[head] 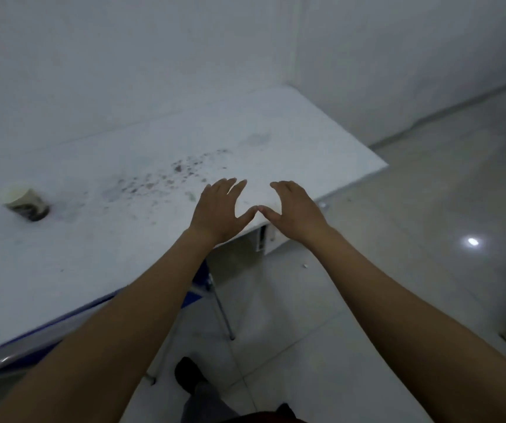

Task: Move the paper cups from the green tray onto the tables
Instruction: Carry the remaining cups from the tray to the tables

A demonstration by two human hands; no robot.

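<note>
As we stretch both bare arms forward, left hand (pixel 219 210): palm down, fingers straight and slightly spread, grasping nothing, over the near edge of the desk.
Right hand (pixel 296 210): likewise released, fingers relaxed and curved a little inward, holding nothing, just beside the left hand, close to the desk's right corner.
Thumbs (pixel 247 213): we see their tips meet or nearly meet between the two hands; we cannot tell whether they touch.
Desk (pixel 291 141): white top, set against the wall (pixel 123 56).
Paper cup (pixel 27 203): stands alone on the desk at far left, well apart from both hands; pale inside, dark pattern on its outer wall, too blurred for us to read.
Specks (pixel 184 169): dark stains scattered on the desk top, between the paper cup and our hands.
Chair (pixel 201 285): blue seat and thin metal legs, tucked under the desk's near edge, beside our left forearm.
Floor (pixel 398 270): glossy pale tiles, a bright light reflected at right.
Shoe (pixel 188 374): dark, on the tiles near a chair leg.
</note>
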